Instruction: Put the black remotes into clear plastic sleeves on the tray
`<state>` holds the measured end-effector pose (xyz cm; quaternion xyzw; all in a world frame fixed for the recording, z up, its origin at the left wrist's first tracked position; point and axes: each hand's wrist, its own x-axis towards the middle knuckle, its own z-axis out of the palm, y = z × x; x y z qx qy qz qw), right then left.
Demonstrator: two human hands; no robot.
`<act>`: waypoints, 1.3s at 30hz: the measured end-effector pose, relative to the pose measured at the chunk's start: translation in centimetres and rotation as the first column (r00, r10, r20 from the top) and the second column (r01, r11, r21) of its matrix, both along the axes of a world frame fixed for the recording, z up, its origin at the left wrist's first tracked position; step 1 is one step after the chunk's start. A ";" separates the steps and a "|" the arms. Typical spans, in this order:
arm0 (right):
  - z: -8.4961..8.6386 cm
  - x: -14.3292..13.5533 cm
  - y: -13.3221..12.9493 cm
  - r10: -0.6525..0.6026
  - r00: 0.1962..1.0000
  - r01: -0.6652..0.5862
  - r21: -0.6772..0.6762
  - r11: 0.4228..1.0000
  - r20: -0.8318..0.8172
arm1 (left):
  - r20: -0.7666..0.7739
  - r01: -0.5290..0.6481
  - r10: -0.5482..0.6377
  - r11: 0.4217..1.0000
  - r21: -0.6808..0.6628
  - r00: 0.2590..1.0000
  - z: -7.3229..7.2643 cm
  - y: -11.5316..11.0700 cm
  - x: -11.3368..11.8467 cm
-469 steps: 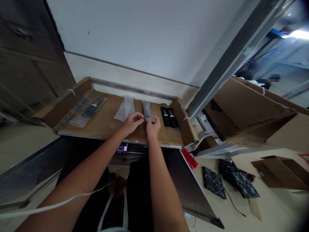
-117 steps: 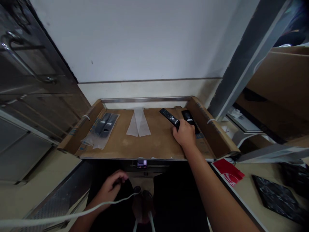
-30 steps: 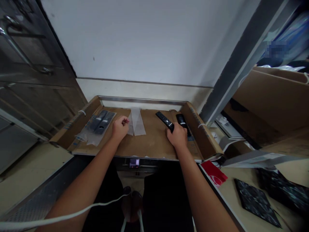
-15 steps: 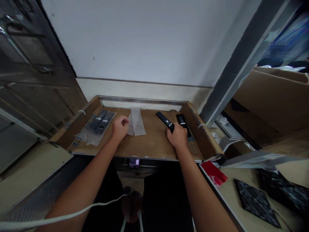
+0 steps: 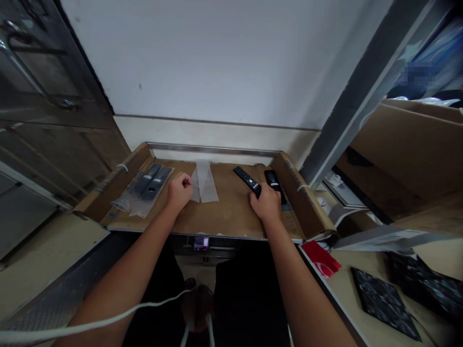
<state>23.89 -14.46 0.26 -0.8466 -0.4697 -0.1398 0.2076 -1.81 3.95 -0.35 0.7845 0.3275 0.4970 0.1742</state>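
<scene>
My right hand (image 5: 265,202) is wrapped round the lower end of a black remote control (image 5: 247,180), whose buttons face up and whose far end points up and left. Just beyond that hand lies a second black remote (image 5: 272,180) with a pale band, partly hidden by my fingers. My left hand (image 5: 180,189) is curled into a fist on the cardboard, and nothing shows in its fingers. Beside its knuckles lies a flat translucent plastic sleeve (image 5: 207,183). To its left, dark remotes (image 5: 154,182) lie side by side in clear plastic bags.
The cardboard-lined tray (image 5: 227,219) has raised cardboard sides left and right. A white wall (image 5: 217,62) stands behind it. On the right are a red packet (image 5: 320,259), a dark patterned flat piece (image 5: 385,301) and a large cardboard box (image 5: 408,159). A pale cable (image 5: 144,305) crosses below my left arm.
The fingers of my left hand have curled in a little more. My right hand and its remote stay in place.
</scene>
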 end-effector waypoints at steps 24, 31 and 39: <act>0.0 -0.1 -0.1 0.006 1.000 -0.006 0.036 0.999 -0.002 | -0.053 0.054 -0.052 0.998 0.039 0.997 1.2 -1.4 0.3; 0.0 -0.1 -0.1 0.004 1.000 -0.004 0.023 1.000 -0.001 | -0.374 0.319 -0.270 0.945 0.072 0.887 2.3 -4.4 0.9; 0.1 -0.1 -0.1 0.000 1.000 0.000 0.009 1.000 0.004 | -0.520 0.373 -0.302 0.927 0.035 0.799 1.3 -4.8 1.5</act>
